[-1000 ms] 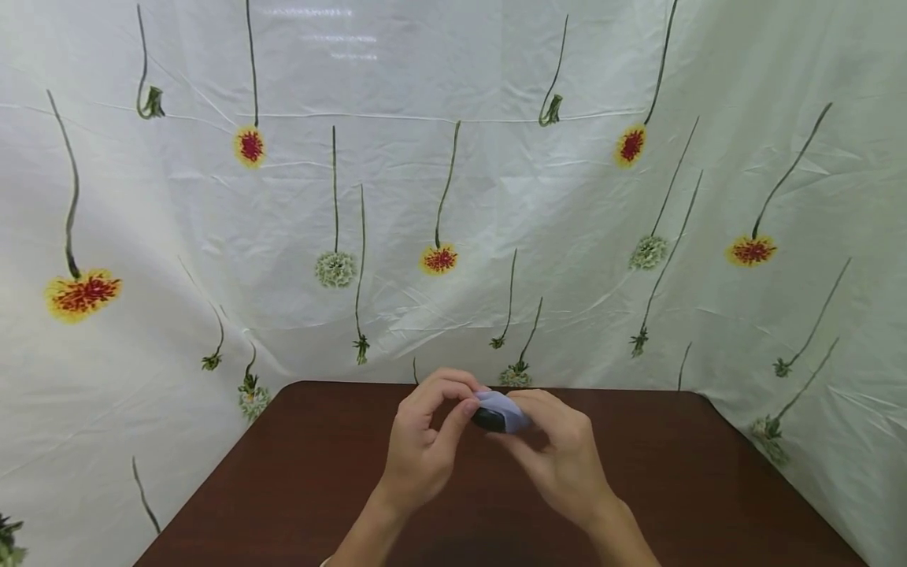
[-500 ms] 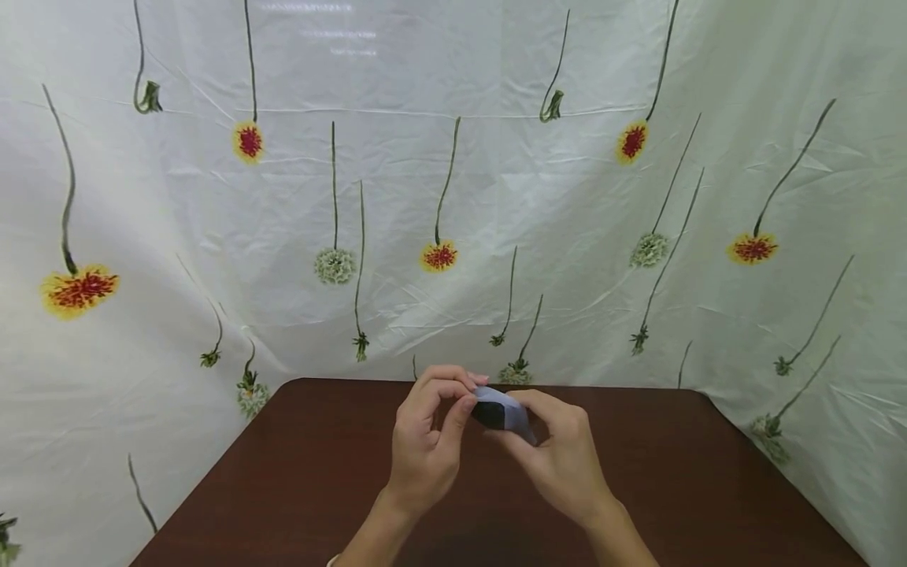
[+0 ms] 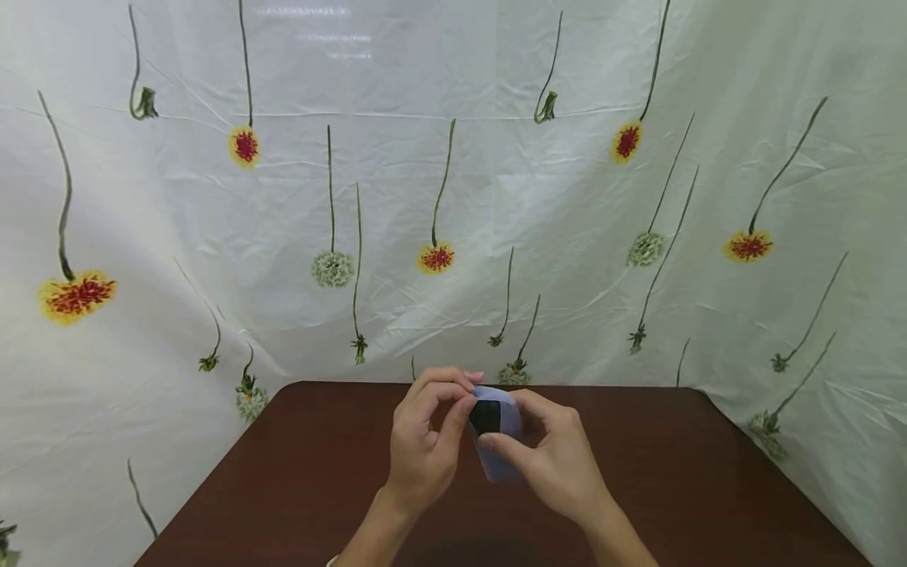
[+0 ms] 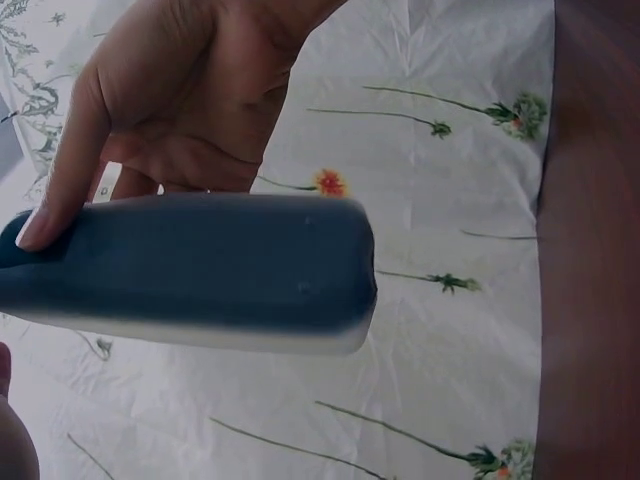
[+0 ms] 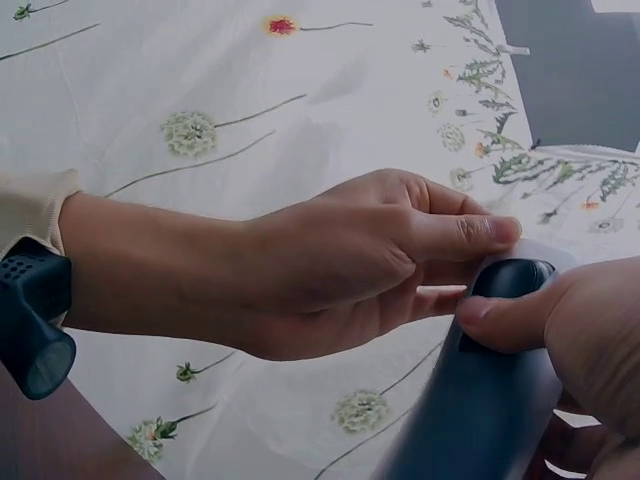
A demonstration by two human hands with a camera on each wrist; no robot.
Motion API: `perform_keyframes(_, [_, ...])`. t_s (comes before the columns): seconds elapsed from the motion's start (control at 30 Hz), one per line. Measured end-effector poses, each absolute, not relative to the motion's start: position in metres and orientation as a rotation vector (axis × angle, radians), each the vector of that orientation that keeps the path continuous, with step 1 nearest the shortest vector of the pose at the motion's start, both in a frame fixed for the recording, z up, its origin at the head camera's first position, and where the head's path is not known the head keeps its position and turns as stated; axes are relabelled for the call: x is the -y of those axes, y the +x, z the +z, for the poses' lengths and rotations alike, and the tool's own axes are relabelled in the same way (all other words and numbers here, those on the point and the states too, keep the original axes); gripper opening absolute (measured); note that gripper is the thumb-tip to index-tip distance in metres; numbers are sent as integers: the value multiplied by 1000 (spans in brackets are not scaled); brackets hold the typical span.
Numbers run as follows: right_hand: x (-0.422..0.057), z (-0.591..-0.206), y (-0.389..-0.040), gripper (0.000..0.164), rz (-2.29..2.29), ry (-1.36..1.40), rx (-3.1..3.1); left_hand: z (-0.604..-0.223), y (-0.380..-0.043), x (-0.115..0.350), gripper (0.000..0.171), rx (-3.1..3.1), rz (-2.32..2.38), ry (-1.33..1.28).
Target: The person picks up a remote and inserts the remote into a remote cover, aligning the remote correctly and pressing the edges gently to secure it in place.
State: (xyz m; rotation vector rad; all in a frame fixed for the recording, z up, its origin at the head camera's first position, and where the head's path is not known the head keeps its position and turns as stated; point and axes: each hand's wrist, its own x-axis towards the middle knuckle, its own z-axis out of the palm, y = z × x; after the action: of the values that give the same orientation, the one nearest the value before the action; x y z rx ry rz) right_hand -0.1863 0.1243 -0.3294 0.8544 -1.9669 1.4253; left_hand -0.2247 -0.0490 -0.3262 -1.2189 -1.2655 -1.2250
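Between the two hands, above the table, is a long, rounded blue device point(image 3: 505, 465) with a pale underside and a black panel point(image 3: 486, 417) near its upper end. Its exact kind does not show. My left hand point(image 3: 425, 441) pinches the upper left end between thumb and fingertips. My right hand point(image 3: 563, 457) grips the right side, its thumb lying across the front just below the panel. In the right wrist view that thumb presses on the dark body point(image 5: 470, 410) beside the glossy black end. The left wrist view shows the body's long side point(image 4: 210, 265) and its blunt lower end.
A dark brown wooden table point(image 3: 319, 472) lies beneath the hands. Behind it and at both sides hangs a white cloth point(image 3: 283, 197) printed with flowers. In the right wrist view, a black wrist camera point(image 5: 35, 320) sits on the left forearm by a cream cuff point(image 5: 35, 205).
The device has turned in the hands so its long body now slants down toward me. My right thumb has come round onto its front. The left hand stays at the upper end.
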Motion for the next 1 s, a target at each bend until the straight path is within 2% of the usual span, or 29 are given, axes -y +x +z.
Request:
perform_keyframes(0.17, [-126,-331,-189,32,1528,870,1977,-329,-226,51,4,1352,-1260,-1167])
perform_keyframes(0.33, [-130,-331,-190,37,1607,812,1941,-333,-229,55,30,1527,-1448,-1186])
perform_keyframes(0.4, [-131,-330,-190,37,1629,786,1934,-334,-231,58,34,1619,-1525,-1221])
perform_keyframes(0.67, [-130,-327,-191,49,1580,698,1868,-334,-230,60,26,1765,-1618,-1272])
perform_keyframes(0.73, [-130,-327,-191,45,1535,693,1789,-332,-229,59,26,1768,-1624,-1258])
perform_keyframes(0.9, [-133,-325,-190,24,1441,752,1646,-329,-228,60,27,1776,-1606,-1279])
perform_keyframes(1.0, [-134,-322,-187,22,1399,753,1646,-328,-229,62,30,1778,-1547,-1323])
